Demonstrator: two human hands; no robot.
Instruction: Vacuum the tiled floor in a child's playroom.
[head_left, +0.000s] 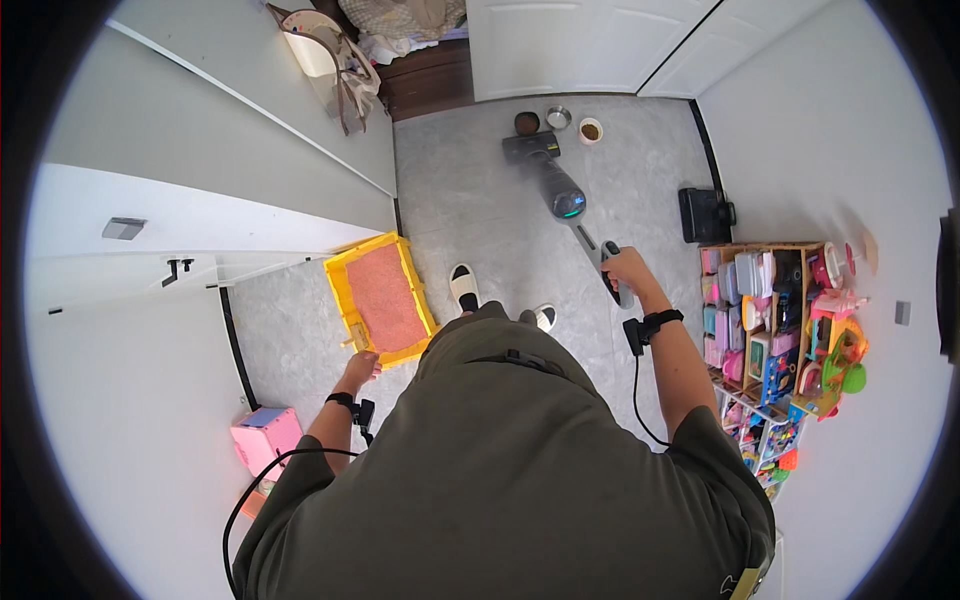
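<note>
My right hand (627, 271) grips the grey handle of a cordless floor cleaner (561, 193). Its round display is lit, with a green light below. Slightly blurred, the dark cleaning head (531, 147) rests on the grey floor, right by a dark brown bowl (526, 123). A metal bowl (558, 117) and a white cup of brown kibble (591, 131) stand just beyond and to the right. Held low at my left side, my left hand (363, 367) is empty, its fingers loosely bent. It appears over the near edge of a yellow tray (417, 289) of pinkish granules (386, 296).
On the right, a wooden shelf (756, 322) full of books and toys stands against the wall, with a black case (702, 215) beyond it. White doors (555, 49) close off the far side. A bag (330, 64) hangs at far left; a pink box (268, 441) sits near left.
</note>
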